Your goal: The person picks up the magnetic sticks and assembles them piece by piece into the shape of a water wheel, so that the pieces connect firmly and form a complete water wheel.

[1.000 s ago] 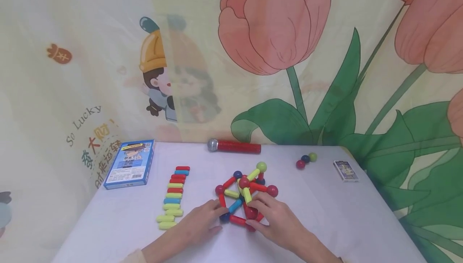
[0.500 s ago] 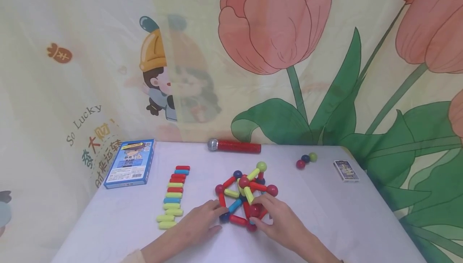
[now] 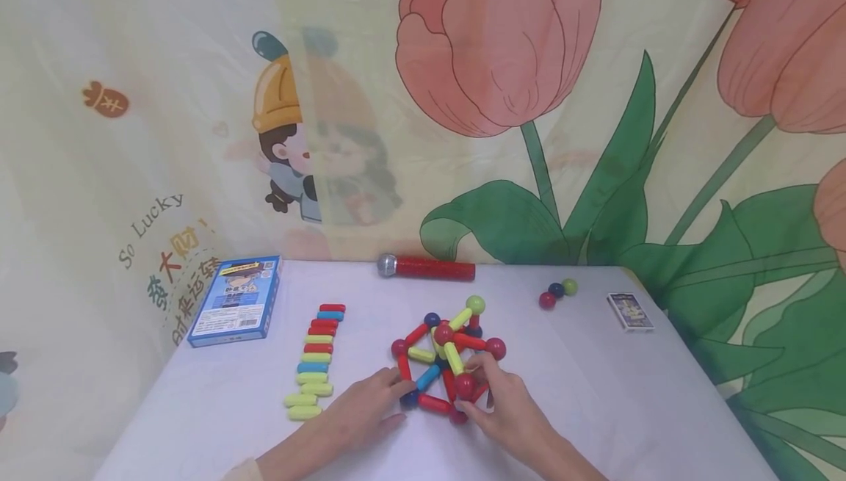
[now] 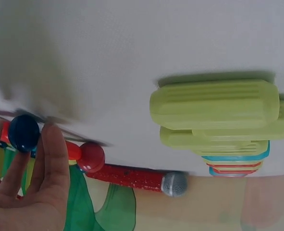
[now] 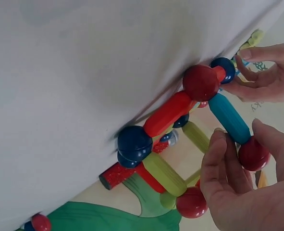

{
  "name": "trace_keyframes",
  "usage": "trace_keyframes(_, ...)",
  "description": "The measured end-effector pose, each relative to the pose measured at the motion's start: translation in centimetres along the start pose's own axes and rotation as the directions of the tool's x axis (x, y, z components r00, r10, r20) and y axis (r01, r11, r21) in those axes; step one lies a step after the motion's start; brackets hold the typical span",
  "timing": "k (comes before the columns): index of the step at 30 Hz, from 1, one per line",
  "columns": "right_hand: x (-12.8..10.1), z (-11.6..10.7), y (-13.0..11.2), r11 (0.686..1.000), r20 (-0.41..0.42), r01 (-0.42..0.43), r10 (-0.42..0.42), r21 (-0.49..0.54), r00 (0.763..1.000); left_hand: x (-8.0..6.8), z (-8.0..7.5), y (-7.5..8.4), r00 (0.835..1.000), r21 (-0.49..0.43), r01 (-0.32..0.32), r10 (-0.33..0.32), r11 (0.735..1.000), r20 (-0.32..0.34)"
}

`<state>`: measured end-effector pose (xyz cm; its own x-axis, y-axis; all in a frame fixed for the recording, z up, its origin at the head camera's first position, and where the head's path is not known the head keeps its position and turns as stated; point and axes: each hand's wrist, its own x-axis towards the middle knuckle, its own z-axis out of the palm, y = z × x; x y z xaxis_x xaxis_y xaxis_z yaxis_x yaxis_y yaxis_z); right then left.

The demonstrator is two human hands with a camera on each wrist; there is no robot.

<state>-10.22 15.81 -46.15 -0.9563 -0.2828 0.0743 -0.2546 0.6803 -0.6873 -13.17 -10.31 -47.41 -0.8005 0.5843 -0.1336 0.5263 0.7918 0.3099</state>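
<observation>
A frame of coloured rods and balls (image 3: pixel 449 345) stands on the white table (image 3: pixel 595 393). My left hand (image 3: pixel 399 396) lies low at the frame's near-left corner. It pinches a dark blue ball (image 3: pixel 410 398) there, seen with its fingers (image 4: pixel 53 159) in the left wrist view as the dark blue ball (image 4: pixel 24 132). My right hand (image 3: pixel 472 393) pinches a red ball (image 3: pixel 464 385) on the near side. In the right wrist view that red ball (image 5: pixel 253 154) sits between thumb and finger at the end of a blue rod (image 5: pixel 229 118).
A row of loose rods (image 3: pixel 313 360) lies left of the frame, with a blue box (image 3: pixel 236 300) beyond it. A red microphone (image 3: pixel 426 267) lies at the back edge. Three loose balls (image 3: pixel 557 291) and a card pack (image 3: pixel 631 311) sit at the right. A printed curtain hangs behind.
My right hand has drawn back a little and raised the red ball slightly, so the ball now shows against the rods. The left hand has stayed where it was.
</observation>
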Motion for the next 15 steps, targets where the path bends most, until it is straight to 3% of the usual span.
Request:
trace_keyframes(4,-0.4,0.0,0.2,0.997,-0.021,-0.068,0.068,-0.031,0.997,0.1,-0.8,-0.3,0.999,0.007,-0.016,0.016,1.000,0.028)
trace_keyframes(9,-1.1,-0.3,0.8,0.958,0.015,-0.230,0.236,-0.172,0.972,1.3,-2.6,-1.5,0.999,0.014,0.000,0.001,1.000,-0.053)
trace_keyframes(11,-1.1,-0.1,1.3,0.951,0.075,-0.231,0.250,-0.204,0.965,1.8,-2.8,-2.0,0.998,0.032,0.003,-0.001,0.999,-0.066)
trace_keyframes(15,-0.9,0.9,2.4,0.975,0.139,-0.139,0.163,-0.172,0.977,2.2,-2.3,-2.5,0.999,0.073,-0.006,0.010,0.997,-0.045)
